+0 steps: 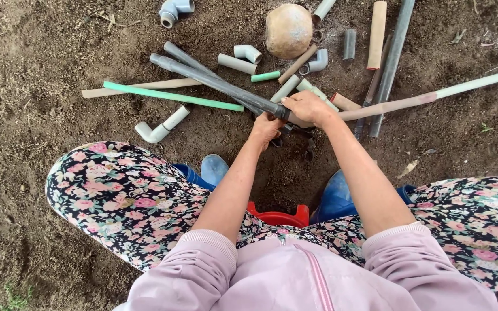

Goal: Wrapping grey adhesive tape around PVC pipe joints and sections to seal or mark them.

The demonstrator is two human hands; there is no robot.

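Both hands, left hand (265,128) and right hand (305,107), grip dark pipe (217,84) above crowded dirt.

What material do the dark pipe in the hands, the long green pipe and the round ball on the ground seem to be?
Dark pipe: probably grey plastic, dull and dusty, straight with an even wall. Green pipe: likely plastic too, with smooth, uniform colour. Round ball: unclear, perhaps a gourd or clay; tan, matt, mottled surface.

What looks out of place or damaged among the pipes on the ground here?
Nothing looks broken. The pipe offcuts and elbow fittings lie scattered on bare soil, and a round brown ball sits among them, the one non-pipe item.
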